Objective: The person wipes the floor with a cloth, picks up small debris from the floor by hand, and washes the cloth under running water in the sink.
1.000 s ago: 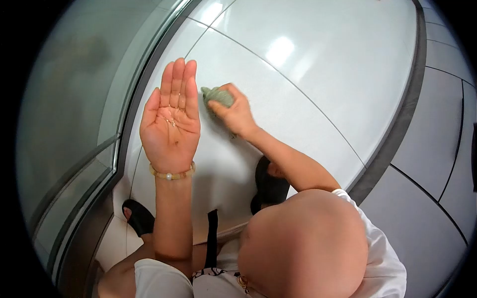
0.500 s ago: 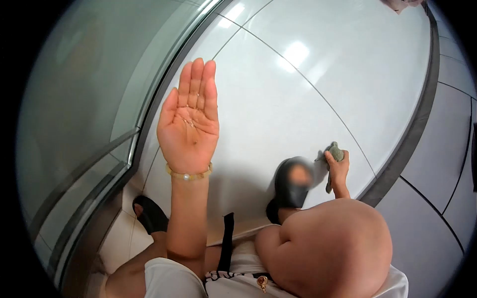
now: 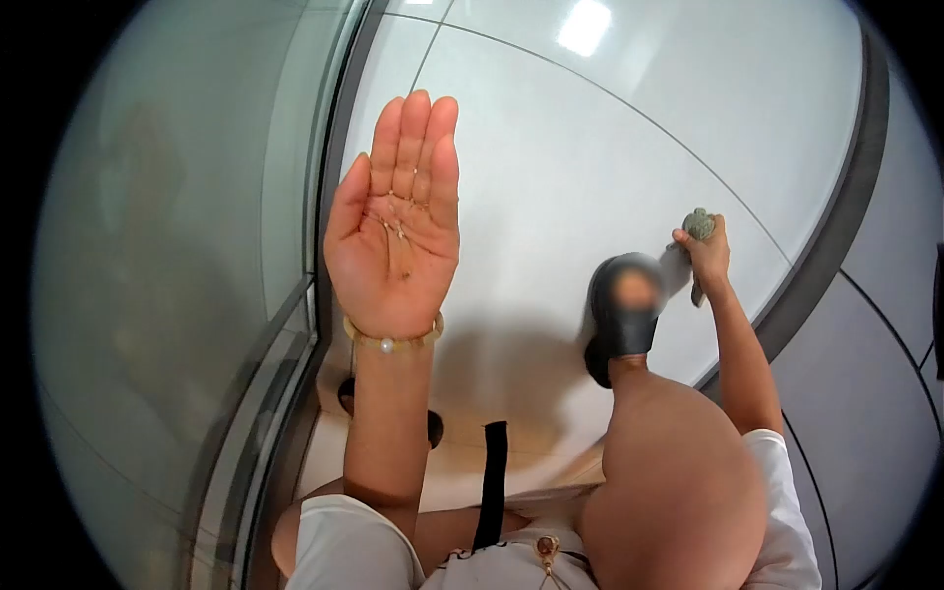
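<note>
My left hand (image 3: 398, 226) is held palm up with its fingers stretched out. Several tiny pale grains (image 3: 398, 228), too small to identify, lie on the palm and fingers. A beaded bracelet (image 3: 387, 344) with one white bead circles that wrist. To the right, beyond my foot, my right hand (image 3: 710, 252) is wrapped round a small grey-green turtle-like figure (image 3: 699, 224), whose rounded patterned part shows above the fingers. A longer grey-green part hangs below the hand, near the floor.
A black sandal (image 3: 626, 329) is on my foot, between the hands. White floor tiles (image 3: 551, 177) with thin dark joints stretch ahead, bordered at right by a dark grey strip (image 3: 831, 221). A glass panel (image 3: 216, 197) with a dark frame stands at left. A black strap (image 3: 493, 482) hangs at my waist.
My right hand has carried the turtle-like figure from beside my left hand to the right, past my foot. My left hand stays palm up with the grains on it. The view has shifted.
</note>
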`<state>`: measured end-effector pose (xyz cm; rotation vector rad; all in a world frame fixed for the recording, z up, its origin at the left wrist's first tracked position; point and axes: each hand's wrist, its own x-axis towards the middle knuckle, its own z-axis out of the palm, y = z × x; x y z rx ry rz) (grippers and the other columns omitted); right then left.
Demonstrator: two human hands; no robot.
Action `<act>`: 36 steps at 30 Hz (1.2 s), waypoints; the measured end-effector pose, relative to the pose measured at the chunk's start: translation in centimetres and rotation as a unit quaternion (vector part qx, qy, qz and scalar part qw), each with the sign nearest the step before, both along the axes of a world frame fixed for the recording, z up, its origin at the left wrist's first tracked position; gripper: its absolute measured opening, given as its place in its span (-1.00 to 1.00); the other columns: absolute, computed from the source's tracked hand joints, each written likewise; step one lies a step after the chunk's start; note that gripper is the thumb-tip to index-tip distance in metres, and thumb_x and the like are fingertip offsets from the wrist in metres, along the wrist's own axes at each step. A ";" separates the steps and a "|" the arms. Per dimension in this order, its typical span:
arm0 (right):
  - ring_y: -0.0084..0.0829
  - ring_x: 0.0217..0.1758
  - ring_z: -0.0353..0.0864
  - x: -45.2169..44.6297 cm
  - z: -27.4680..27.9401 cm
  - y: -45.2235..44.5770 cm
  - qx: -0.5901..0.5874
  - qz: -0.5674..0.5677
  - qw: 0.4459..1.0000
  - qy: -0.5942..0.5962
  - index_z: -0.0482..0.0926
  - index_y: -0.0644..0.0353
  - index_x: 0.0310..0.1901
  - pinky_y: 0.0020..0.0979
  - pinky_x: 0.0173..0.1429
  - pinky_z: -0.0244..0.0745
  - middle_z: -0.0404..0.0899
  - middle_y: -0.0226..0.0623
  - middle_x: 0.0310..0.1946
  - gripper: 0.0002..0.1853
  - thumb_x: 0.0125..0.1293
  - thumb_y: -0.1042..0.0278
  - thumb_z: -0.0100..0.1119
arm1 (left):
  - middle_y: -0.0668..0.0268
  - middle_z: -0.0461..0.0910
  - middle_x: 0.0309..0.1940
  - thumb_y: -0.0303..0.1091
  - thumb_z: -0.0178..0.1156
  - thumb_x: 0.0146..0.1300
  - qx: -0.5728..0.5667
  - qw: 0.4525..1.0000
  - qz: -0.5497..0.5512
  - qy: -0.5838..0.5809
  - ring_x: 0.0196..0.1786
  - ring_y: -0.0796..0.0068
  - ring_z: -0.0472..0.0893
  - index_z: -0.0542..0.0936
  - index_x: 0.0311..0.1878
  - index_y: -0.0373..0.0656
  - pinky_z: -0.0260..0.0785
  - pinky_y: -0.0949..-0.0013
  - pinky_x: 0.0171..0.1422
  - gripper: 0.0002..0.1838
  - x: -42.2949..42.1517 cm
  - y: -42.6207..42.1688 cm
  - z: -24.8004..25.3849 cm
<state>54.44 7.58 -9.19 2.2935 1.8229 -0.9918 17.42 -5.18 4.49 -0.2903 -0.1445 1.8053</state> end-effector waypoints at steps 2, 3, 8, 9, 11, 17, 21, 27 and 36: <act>-0.11 -0.17 0.57 -0.5 -0.3 0.4 0.016 -0.028 0.999 -0.042 0.37 0.18 -0.06 -0.20 -0.08 0.43 0.58 -0.08 -0.22 -0.39 -0.06 0.06 0.44 | 0.11 0.12 0.37 -0.33 -0.36 0.42 0.014 1.000 -0.015 -0.002 0.47 0.28 -0.02 0.18 0.32 -0.33 -0.08 0.26 0.54 -0.53 1.1 -0.1 -1.0; -0.11 -0.17 0.57 -1.5 -0.2 0.7 0.024 -0.040 0.998 -0.039 0.37 0.18 -0.06 -0.20 -0.08 0.43 0.58 -0.08 -0.22 -0.39 -0.06 0.06 0.44 | 0.11 0.12 0.37 -0.33 -0.36 0.42 0.023 0.999 -0.026 0.000 0.47 0.28 -0.02 0.18 0.32 -0.33 -0.08 0.26 0.54 -0.53 1.6 0.1 -1.4; 0.00 0.14 0.34 -9.4 -2.5 3.8 0.233 0.032 0.969 0.071 0.42 0.25 0.02 -0.08 0.13 0.32 0.47 0.07 -0.05 -0.39 0.18 -0.17 0.09 | 0.14 0.10 0.38 -0.31 -0.40 0.43 0.025 0.998 -0.046 0.027 0.48 0.30 -0.06 0.16 0.34 -0.31 -0.13 0.26 0.55 -0.52 3.8 0.4 -4.1; 0.10 0.09 0.33 -11.0 -4.3 3.3 0.263 0.111 0.958 0.025 0.42 0.17 0.04 -0.04 0.10 0.35 0.40 0.09 -0.01 -0.45 0.20 -0.12 0.10 | 0.14 0.10 0.38 -0.31 -0.40 0.43 0.024 0.998 -0.051 0.017 0.48 0.30 -0.06 0.16 0.34 -0.31 -0.13 0.26 0.55 -0.52 4.3 0.3 -5.0; 0.09 0.03 0.34 -15.2 -4.1 1.3 0.160 0.288 0.944 -0.006 0.40 0.02 0.06 -0.04 0.01 0.41 0.32 0.11 -0.04 -0.60 0.28 -0.01 0.02 | 0.16 0.08 0.39 -0.31 -0.41 0.43 0.054 0.997 -0.060 0.008 0.49 0.31 -0.09 0.15 0.35 -0.29 -0.15 0.26 0.56 -0.52 3.8 1.2 -5.5; 0.07 -0.05 0.38 -18.8 -9.5 -5.4 -0.063 0.427 0.897 0.093 0.40 -0.07 0.00 -0.10 -0.01 0.46 0.28 0.06 -0.02 -0.73 0.26 0.19 0.07 | 0.17 0.05 0.41 -0.31 -0.39 0.43 0.030 0.996 -0.086 0.012 0.50 0.32 -0.14 0.13 0.36 -0.27 -0.18 0.26 0.56 -0.52 4.8 5.3 -4.3; -0.06 0.03 0.43 -16.4 -11.1 -7.7 -0.297 0.345 0.854 0.253 0.40 0.03 0.01 -0.11 0.07 0.37 0.42 0.02 -0.02 -0.63 0.24 0.06 0.12 | 0.17 0.06 0.41 -0.31 -0.37 0.42 -0.009 0.993 -0.120 0.011 0.50 0.32 -0.13 0.14 0.36 -0.26 -0.16 0.24 0.55 -0.52 6.4 7.3 -3.1; -0.20 0.02 0.49 -11.1 -2.2 -2.7 -0.323 0.200 0.829 0.410 0.40 0.12 0.02 -0.25 0.07 0.35 0.54 -0.09 -0.08 -0.53 0.21 -0.02 0.16 | 0.17 0.21 0.34 -0.33 -0.34 0.40 -0.042 0.980 -0.193 0.039 0.46 0.36 0.03 0.26 0.29 -0.28 -0.04 0.28 0.52 -0.54 10.3 8.4 2.5; -0.53 -0.31 0.46 8.6 10.6 4.2 -0.210 -0.103 0.871 0.433 0.41 0.16 -0.14 -0.43 -0.20 0.43 0.50 -0.34 -0.35 -0.73 0.30 0.15 0.13 | 0.11 0.21 0.33 -0.29 -0.34 0.41 -0.079 0.956 -0.269 0.080 0.46 0.24 0.03 0.26 0.29 -0.32 0.00 0.22 0.50 -0.52 26.4 21.5 18.4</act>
